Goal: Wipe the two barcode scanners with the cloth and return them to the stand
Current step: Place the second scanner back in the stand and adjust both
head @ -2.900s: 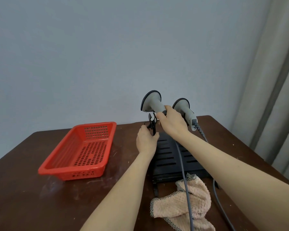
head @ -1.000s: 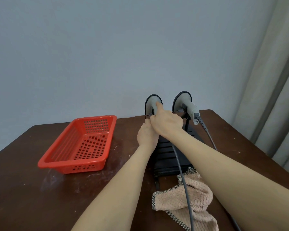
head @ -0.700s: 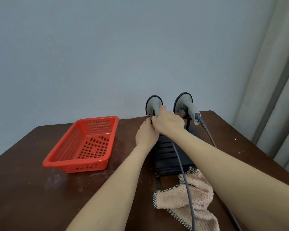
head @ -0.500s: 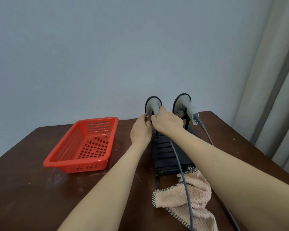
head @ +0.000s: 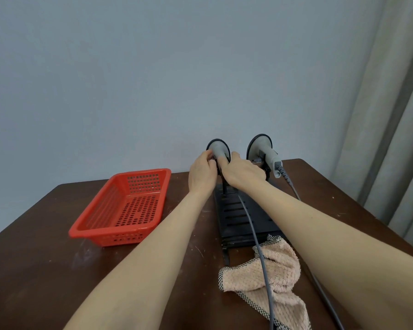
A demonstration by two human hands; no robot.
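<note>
Two grey barcode scanners with black-rimmed heads stand at the back of a black slotted stand (head: 238, 215). The left scanner (head: 218, 150) is held from both sides: my left hand (head: 201, 173) grips it from the left and my right hand (head: 242, 173) wraps its handle from the right, which hides the handle. The right scanner (head: 266, 152) rests on the stand untouched, its grey cable trailing toward the right. A pink cloth (head: 272, 277) with a checked edge lies crumpled on the table in front of the stand, with a scanner cable (head: 260, 253) running over it.
A red perforated basket (head: 124, 208) sits on the dark wooden table (head: 34, 270) left of the stand. A plain wall rises behind the table, and a grey curtain (head: 396, 115) hangs at the right.
The left scanner came down from a raised, tilted pose onto the stand. My left hand rose from the stand's base to the scanner's head. The right scanner has not moved.
</note>
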